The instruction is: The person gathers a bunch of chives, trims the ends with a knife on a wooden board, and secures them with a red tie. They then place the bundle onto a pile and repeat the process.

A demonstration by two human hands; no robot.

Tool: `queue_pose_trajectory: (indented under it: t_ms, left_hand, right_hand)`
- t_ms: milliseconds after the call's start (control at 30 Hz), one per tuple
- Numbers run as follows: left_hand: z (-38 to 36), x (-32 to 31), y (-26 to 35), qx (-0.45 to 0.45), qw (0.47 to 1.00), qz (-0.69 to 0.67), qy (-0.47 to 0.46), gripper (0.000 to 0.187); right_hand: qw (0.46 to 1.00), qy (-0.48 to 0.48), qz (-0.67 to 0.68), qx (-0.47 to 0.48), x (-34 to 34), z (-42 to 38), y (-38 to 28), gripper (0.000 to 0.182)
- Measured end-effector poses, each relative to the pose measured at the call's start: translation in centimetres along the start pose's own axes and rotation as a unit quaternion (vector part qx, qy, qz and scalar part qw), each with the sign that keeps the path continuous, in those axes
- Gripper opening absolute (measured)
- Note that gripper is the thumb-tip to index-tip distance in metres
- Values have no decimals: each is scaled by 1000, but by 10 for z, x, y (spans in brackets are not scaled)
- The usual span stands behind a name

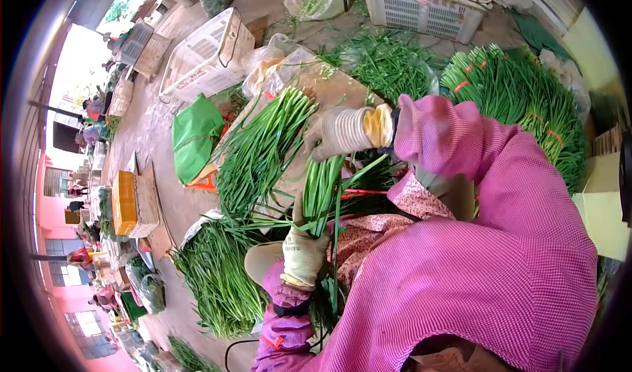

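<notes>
We grip the bunch of green chives (322, 191) between our gloved hands, left hand (304, 252) closed round one end and right hand (345, 132) closed on the other, its long axis running between them, above loose chive piles (260, 151); white crates (207, 56) behind look unfilled.

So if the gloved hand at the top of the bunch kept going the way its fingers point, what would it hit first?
The right hand grips the top of the held chive bunch, fingers pointing leftward. Going straight on, it would probably first meet the loose chives spread on the board beside it, though depth is unclear.
</notes>
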State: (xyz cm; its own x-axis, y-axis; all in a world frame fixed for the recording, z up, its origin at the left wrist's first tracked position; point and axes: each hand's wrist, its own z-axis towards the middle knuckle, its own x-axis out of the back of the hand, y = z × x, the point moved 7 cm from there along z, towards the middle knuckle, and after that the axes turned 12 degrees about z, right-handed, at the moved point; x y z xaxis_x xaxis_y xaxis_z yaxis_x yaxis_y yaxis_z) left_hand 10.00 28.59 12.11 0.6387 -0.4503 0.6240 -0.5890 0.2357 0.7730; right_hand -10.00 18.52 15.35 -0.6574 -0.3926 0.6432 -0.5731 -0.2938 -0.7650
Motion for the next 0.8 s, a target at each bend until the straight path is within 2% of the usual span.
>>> queue_pose_trajectory:
  t_ms: [67, 100, 133, 200, 233, 267, 300, 333, 400, 433, 467, 533, 567, 600, 633, 667, 767, 800]
  left_hand:
    - [1, -3, 1, -14, 998, -65, -4, 79]
    - [0, -7, -1, 9, 994, -106, -27, 79]
    - [-1, -8, -1, 10, 994, -106, -28, 79]
    - [-4, -15, -11, 89, 980, -173, -49, 77]
    - [-4, -18, -21, 100, 971, -209, -60, 72]
    - [-8, -20, -35, 132, 959, -232, -94, 64]
    - [-9, -20, -33, 146, 948, -261, -106, 60]
    - [-10, -19, -29, 159, 936, -290, -118, 57]
    - [-12, -23, -25, 204, 883, -387, -171, 52]
    - [-8, -24, -22, 183, 886, -394, -160, 45]
    - [-9, -26, -25, 178, 884, -387, -190, 35]
    - [-16, -43, -59, 185, 816, -457, -302, 32]
    - [-18, -52, -53, 203, 785, -532, -244, 37]
    - [-20, -56, -45, 169, 733, -558, -350, 57]
    - [-24, -58, -47, 180, 727, -566, -344, 58]
    - [-28, -61, -42, 189, 722, -574, -337, 59]
    - [-35, -79, -49, 222, 708, -590, -319, 61]
    - [-33, -78, -49, 227, 719, -600, -268, 58]
  right_hand:
    - [998, 10, 47, -43, 3, -5, 0, 25]
    - [998, 11, 47, -43, 6, -3, 5, 25]
    - [994, 61, -25, -89, 21, -1, 23, 23]
    - [956, 160, -167, -180, 57, -1, 56, 19]
    - [946, 188, -188, -185, 86, -15, 55, 17]
    - [897, 160, -359, -203, 112, -30, 46, 27]
    - [813, 274, -497, -129, 128, -36, 64, 39]
    - [813, 275, -498, -127, 128, -38, 59, 39]
    - [885, 321, -308, -139, 130, -51, 52, 40]
    - [955, 229, -105, -154, 113, -53, 56, 43]
    - [979, 176, 16, -99, 92, -47, 59, 40]
    - [964, 228, 83, 113, 65, -42, 40, 41]
    - [975, 197, 72, 76, 53, -38, 37, 41]
    - [983, 167, 62, 38, 44, -34, 22, 40]
    - [991, 111, -6, -72, 36, -30, 17, 39]
    - [987, 102, -82, -98, 36, -31, 4, 41]
    - [982, 112, -147, -45, 23, -25, 6, 43]
    - [979, 117, -166, -12, 22, -25, 1, 44]
